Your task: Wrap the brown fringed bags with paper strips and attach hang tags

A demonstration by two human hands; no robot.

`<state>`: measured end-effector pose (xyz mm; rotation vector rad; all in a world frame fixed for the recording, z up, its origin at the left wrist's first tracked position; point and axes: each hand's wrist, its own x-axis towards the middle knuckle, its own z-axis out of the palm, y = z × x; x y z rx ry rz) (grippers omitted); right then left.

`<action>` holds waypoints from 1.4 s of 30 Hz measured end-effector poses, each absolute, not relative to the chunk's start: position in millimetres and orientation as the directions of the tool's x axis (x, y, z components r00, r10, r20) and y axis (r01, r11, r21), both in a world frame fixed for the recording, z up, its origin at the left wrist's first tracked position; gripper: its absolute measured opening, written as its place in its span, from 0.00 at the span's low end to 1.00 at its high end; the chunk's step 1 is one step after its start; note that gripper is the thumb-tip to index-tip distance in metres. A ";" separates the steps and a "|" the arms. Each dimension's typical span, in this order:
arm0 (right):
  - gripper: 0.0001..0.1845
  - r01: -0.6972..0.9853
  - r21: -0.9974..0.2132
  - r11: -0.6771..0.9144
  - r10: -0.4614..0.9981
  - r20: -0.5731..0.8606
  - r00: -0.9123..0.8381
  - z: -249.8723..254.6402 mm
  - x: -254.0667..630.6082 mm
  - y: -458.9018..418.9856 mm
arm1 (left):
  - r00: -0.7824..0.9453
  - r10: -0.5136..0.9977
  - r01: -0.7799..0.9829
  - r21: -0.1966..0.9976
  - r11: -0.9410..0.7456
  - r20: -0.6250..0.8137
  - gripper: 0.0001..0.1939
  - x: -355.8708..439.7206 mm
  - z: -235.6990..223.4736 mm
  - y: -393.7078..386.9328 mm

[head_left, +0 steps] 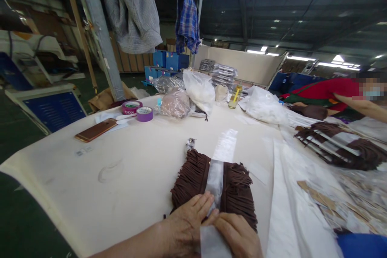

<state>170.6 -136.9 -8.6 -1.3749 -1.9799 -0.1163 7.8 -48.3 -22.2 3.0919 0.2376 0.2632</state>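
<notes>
A brown fringed suede piece [196, 177] lies on the cream table [127, 165] in front of me. A translucent white paper strip [219, 161] runs over its middle, from beyond the far edge back toward me. My left hand [189, 219] presses on the near end of the strip, fingers curled and pinching it against the fringe. Just to its right, my right hand [238, 236] also pinches the strip, its fingertips meeting those of the left. A small shiny metal part [190, 143] sits at the piece's far left corner.
Two tape rolls [139, 111], a phone [96, 130], plastic bags [199, 90] and a bottle [235, 96] sit at the far side. At right lie stacked fringed pieces [341, 143] and white paper sheets [290, 193]. A person in a red top [329, 90] works at the right.
</notes>
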 end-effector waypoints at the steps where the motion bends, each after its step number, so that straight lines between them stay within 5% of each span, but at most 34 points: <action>1: 0.15 0.816 -0.425 0.393 0.832 0.541 -0.119 -11.1 173.1 -133.0 | 0.979 0.158 0.150 0.072 -0.986 0.125 0.38 6.8 -14.5 -48.1; 4: 0.14 0.685 -0.693 0.225 0.942 0.333 0.028 -16.8 178.3 -124.1 | 0.984 0.165 0.153 0.157 -0.976 0.067 0.35 5.7 -0.4 -46.6; 6: 0.15 0.634 -0.769 0.088 0.974 0.200 0.108 -17.2 180.0 -120.8 | 0.975 0.194 0.165 0.235 -0.958 0.106 0.34 6.1 -0.8 -46.2; 14: 0.13 0.708 -0.630 -0.318 0.946 -0.157 0.285 -3.9 178.9 -104.2 | 0.864 0.400 0.259 0.412 -0.874 0.306 0.35 12.9 -20.3 -52.7; 19: 0.14 0.734 -0.585 -0.346 0.938 -0.202 0.281 1.0 176.1 -97.7 | 0.744 0.529 0.343 0.444 -0.827 0.410 0.24 17.4 -27.1 -57.4; 27: 0.13 0.758 -0.553 -0.345 0.937 -0.153 0.315 6.4 172.5 -97.4 | 0.644 0.677 0.447 0.542 -0.711 0.356 0.26 27.4 -27.2 -62.0; 36: 0.15 0.709 -0.618 -0.340 0.929 -0.106 0.354 8.4 169.9 -101.3 | 0.604 0.714 0.542 0.475 -0.693 0.353 0.23 32.9 -37.2 -59.8; 42: 0.17 0.747 -0.591 -0.303 0.946 -0.093 0.310 9.7 171.1 -103.1 | 0.639 0.752 0.634 0.443 -0.634 0.162 0.16 38.7 -22.7 -54.3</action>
